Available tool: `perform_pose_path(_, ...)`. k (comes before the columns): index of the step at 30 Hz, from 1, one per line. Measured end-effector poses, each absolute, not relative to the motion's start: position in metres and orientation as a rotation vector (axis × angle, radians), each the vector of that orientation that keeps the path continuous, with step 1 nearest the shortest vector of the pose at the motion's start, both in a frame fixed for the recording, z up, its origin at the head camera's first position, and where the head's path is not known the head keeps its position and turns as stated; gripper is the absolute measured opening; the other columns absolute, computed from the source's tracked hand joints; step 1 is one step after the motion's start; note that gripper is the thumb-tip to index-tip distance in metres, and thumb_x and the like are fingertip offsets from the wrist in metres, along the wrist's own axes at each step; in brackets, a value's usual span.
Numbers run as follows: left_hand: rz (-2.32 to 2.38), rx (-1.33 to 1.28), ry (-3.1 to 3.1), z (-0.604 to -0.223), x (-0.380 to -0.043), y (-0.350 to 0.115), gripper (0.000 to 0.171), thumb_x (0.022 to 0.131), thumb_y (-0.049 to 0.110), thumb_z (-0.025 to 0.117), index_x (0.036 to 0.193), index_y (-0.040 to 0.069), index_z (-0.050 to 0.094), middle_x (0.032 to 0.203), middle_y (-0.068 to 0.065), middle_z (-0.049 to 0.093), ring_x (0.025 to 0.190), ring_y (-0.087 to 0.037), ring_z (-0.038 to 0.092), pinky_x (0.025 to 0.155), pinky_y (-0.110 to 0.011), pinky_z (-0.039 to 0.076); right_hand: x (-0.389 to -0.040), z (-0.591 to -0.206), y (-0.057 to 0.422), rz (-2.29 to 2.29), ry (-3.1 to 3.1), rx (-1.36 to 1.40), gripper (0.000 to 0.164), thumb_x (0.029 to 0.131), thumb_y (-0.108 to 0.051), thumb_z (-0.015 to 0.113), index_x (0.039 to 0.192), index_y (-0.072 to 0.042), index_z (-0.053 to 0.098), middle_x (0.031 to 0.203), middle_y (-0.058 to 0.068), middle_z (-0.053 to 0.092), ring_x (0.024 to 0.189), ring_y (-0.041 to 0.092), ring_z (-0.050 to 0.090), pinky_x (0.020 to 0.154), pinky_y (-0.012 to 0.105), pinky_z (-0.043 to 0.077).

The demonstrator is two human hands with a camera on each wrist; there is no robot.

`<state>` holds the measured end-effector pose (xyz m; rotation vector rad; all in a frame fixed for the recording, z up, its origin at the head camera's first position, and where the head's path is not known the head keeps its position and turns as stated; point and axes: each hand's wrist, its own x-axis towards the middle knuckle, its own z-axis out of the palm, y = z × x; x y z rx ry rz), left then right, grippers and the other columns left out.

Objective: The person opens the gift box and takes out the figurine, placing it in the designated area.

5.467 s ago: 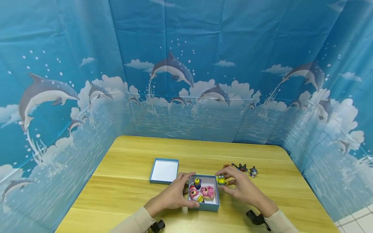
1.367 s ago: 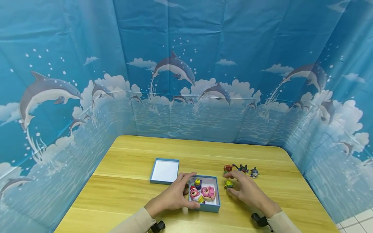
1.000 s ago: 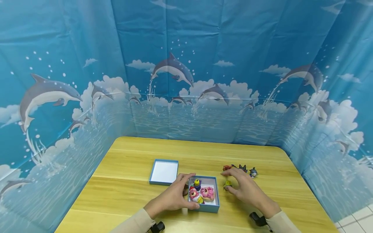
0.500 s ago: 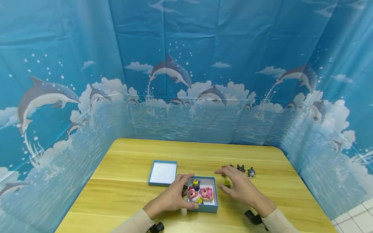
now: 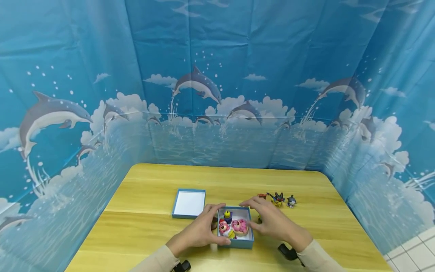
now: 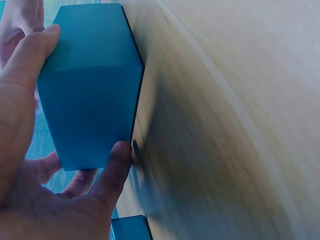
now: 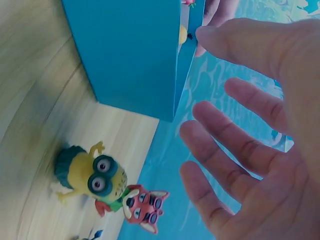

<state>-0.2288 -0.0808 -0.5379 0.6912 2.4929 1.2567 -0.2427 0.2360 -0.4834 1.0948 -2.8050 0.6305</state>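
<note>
A blue box (image 5: 236, 243) stands open on the table, with a pink bear figure (image 5: 240, 227), a second bear in a red cap (image 5: 224, 226) and a purple figure with a yellow top (image 5: 228, 216) inside. My left hand (image 5: 199, 229) grips the box's left side, thumb at the near corner and fingers at the far one. At the right side, my right hand (image 5: 274, 223) holds nothing. Its fingers are spread and its thumb tip lies at the rim in the right wrist view. A yellow goggled minion figure (image 7: 92, 171) stands beside the box, mostly hidden by that hand in the head view.
A blue lid (image 5: 190, 204) lies white inside up, behind and left of the box. Behind the right hand stand a red fox figure (image 5: 261, 195), a black-eared figure (image 5: 278, 199) and a grey figure (image 5: 291, 201). A dolphin-print curtain (image 5: 204, 143) surrounds the table.
Earlier my right hand held the minion figure; it let go of it on the table right of the box, then moved left to the box's rim. My left hand stayed on the box.
</note>
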Motion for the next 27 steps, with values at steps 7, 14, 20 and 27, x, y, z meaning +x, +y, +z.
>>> perform_pose_path(7,1.275,0.691,2.483,-0.537,-0.228,-0.082,0.118,0.093,0.050,0.101,0.185,0.020,0.033,0.164,-0.012,0.048,0.136,-0.023,0.063,0.118,-0.045,0.063,-0.244,-0.482,0.224,0.640,-2.815,1.165,0.056,0.103,-0.022,0.093,0.155,-0.017,0.071,0.144,0.006,0.076,0.126,0.030,0.077,0.101,0.052,0.068)
perform_pose_path(14,1.241,0.707,2.497,-0.541,-0.231,-0.081,0.120,0.092,0.056,0.099,0.185,0.021,0.032,0.163,-0.010,0.048,0.131,-0.015,0.064,0.117,-0.039,0.062,-0.245,-0.481,0.214,0.702,-2.844,1.225,0.054,0.104,-0.021,0.090,0.154,-0.012,0.071,0.143,0.010,0.077,0.124,0.031,0.077,0.098,0.043,0.067)
perform_pose_path(20,1.217,0.708,2.527,-0.543,-0.230,-0.080,0.121,0.092,0.061,0.098,0.185,0.021,0.032,0.164,-0.008,0.048,0.130,-0.014,0.063,0.118,-0.042,0.060,-0.247,-0.481,0.207,0.720,-2.864,1.268,0.055,0.106,-0.024,0.090,0.156,-0.011,0.070,0.143,0.010,0.077,0.125,0.030,0.077,0.100,0.044,0.068)
perform_pose_path(27,1.204,0.700,2.565,-0.541,-0.228,-0.080,0.124,0.090,0.064,0.098,0.185,0.019,0.032,0.169,-0.009,0.048,0.139,-0.019,0.063,0.127,-0.052,0.056,-0.253,-0.479,0.199,0.777,-2.913,1.317,0.057,0.106,-0.022,0.089,0.157,-0.011,0.068,0.143,0.009,0.076,0.126,0.030,0.077,0.102,0.044,0.068)
